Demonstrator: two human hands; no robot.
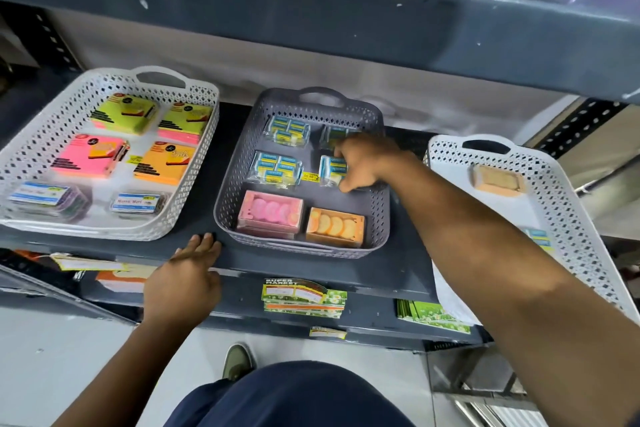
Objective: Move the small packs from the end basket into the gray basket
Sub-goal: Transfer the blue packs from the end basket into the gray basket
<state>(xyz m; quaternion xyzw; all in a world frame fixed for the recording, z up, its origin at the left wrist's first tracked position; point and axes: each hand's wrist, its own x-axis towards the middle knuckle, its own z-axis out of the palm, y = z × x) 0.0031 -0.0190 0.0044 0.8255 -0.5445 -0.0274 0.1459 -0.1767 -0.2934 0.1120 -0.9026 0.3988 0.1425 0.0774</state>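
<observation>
The gray basket [228, 184] stands in the middle of the shelf. Inside it lie small blue-and-white packs: one at the back left [286, 130], one mid left [276, 170], one at the back right [333, 136] partly behind my hand. My right hand [363, 163] reaches into the basket and grips another small pack [331, 170] at its right side. My left hand [187, 277] rests flat on the shelf's front edge, holding nothing. The white end basket [561, 184] at the right holds a tan pack [497, 180] and a blue pack [536, 239] mostly hidden by my forearm.
A pink box [269, 215] and an orange box [335, 227] sit at the gray basket's front. A white basket [45, 135] at the left holds sticky-note pads and clear cases. An upper shelf [311, 10] overhangs closely. Price labels [303, 298] hang on the shelf edge.
</observation>
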